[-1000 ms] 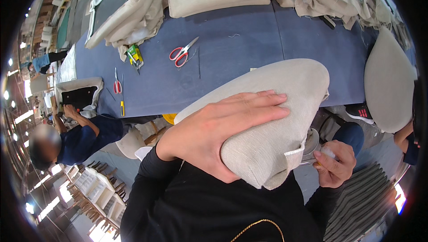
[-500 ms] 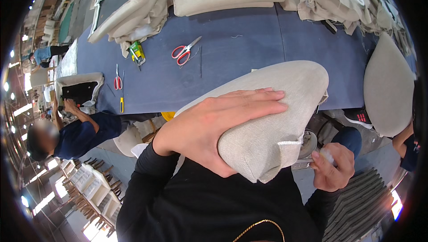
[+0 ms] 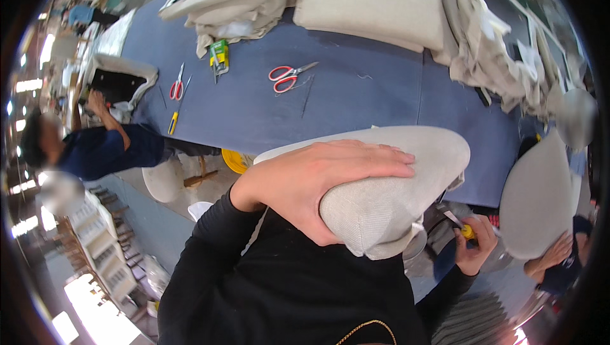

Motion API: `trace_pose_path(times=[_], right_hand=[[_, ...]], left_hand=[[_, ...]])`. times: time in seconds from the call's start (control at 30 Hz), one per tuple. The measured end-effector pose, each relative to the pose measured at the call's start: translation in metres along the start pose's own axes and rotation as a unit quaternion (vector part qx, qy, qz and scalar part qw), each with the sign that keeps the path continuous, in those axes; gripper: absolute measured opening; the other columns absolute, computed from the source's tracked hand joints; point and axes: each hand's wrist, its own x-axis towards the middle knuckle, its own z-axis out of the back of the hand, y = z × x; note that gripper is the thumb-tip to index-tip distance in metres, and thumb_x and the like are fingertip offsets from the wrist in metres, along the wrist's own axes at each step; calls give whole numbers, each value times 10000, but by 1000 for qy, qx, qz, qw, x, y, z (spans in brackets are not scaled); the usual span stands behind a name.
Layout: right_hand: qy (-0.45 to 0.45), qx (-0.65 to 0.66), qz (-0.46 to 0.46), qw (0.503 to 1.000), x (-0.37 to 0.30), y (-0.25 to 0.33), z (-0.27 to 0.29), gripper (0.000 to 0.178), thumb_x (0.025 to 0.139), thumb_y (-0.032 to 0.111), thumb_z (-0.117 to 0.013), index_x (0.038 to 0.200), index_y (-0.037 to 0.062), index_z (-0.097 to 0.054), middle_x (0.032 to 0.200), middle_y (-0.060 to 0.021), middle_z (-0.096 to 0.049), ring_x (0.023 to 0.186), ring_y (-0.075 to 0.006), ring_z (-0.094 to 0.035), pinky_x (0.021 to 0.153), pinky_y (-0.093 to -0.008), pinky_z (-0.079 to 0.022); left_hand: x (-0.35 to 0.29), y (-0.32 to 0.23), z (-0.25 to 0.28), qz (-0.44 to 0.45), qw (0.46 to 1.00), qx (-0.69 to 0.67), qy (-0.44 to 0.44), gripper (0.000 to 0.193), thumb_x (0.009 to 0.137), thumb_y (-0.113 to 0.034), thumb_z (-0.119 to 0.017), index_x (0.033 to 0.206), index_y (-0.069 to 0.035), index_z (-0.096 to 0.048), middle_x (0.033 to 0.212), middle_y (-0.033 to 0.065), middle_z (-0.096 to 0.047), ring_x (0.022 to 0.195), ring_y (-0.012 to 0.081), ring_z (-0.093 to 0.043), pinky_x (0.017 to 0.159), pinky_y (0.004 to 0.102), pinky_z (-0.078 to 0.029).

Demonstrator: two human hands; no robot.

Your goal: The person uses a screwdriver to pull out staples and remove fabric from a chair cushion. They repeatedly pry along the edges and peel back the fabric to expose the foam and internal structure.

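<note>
Pinching a yellow-handled tool (image 3: pixel 469 232) between the thumb and fingers of my right hand (image 3: pixel 475 250), I have its flat pale blade angled up and to the left, apart from the beige cushion (image 3: pixel 368 224). That cushion sits in front of my chest at the near side of the blue table (image 3: pixel 381 103), its narrower, folded end turned toward me; I can't tell whether its underside touches the tabletop. My left hand (image 3: pixel 324 176) lies spread over it, fingers nearly straight and side by side across the top, thumb set apart down the near end. Beyond, on the table, lie red-handled scissors (image 3: pixel 283 80), a green-and-yellow packet (image 3: pixel 219 58) and, further left, a yellow-handled screwdriver (image 3: pixel 173 122) beside a second pair of scissors (image 3: pixel 176 88). Over on my right, a co-worker's hand (image 3: pixel 559 251) touches a rounded beige panel (image 3: pixel 535 202).
</note>
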Motion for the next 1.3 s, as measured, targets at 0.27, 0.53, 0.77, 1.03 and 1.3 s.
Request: trace_pose_path(times=[0.27, 0.53, 0.77, 1.03, 1.3], right_hand=[[-18, 549, -49, 834, 91, 55, -17, 924, 940, 420, -786, 1585, -131, -421, 888, -58, -650, 554, -85, -530, 503, -216, -398], [220, 598, -21, 770, 182, 173, -50, 633, 1025, 280, -700, 1559, -16, -532, 835, 3, -614, 634, -45, -529, 572, -207, -406], [95, 562, -36, 821, 186, 168, -78, 229, 1055, 162, -748, 1218, 13, -686, 856, 9, -644, 656, -44, -557, 580, -218, -438], [-33, 594, -54, 802, 199, 136, -78, 151, 1044, 218, -782, 1092, 94, -713, 801, 48, -628, 628, -15, -524, 540, -209, -398], [14, 448, 155, 880, 215, 120, -83, 267, 912, 225, -869, 1038, 7, -779, 803, -108, -746, 691, -147, -646, 672, -314, -515]], left_hand=[[-6, 2, 16, -106, 992, -13, 74, 910, 815, -424, -920, 1532, 16, -571, 1557, 228, -610, 1447, 408, -588, 1193, 515, -450], [36, -11, -1, -59, 934, -73, -346, 348, 899, -61, -859, 1228, 3, -765, 1011, 97, -757, 839, 167, -710, 773, 286, -569], [29, 9, 2, -57, 904, -59, -419, 120, 1036, -59, -740, 1129, 13, -722, 1052, 88, -685, 840, 143, -658, 732, 284, -534], [45, 19, 5, -87, 906, -174, -377, 170, 1140, -168, -590, 1069, -16, -619, 972, 48, -619, 773, 140, -571, 691, 323, -482], [67, 30, -6, 4, 896, -171, -411, 280, 1158, -225, -578, 943, -46, -597, 817, -4, -577, 698, 53, -496, 610, 231, -361]])
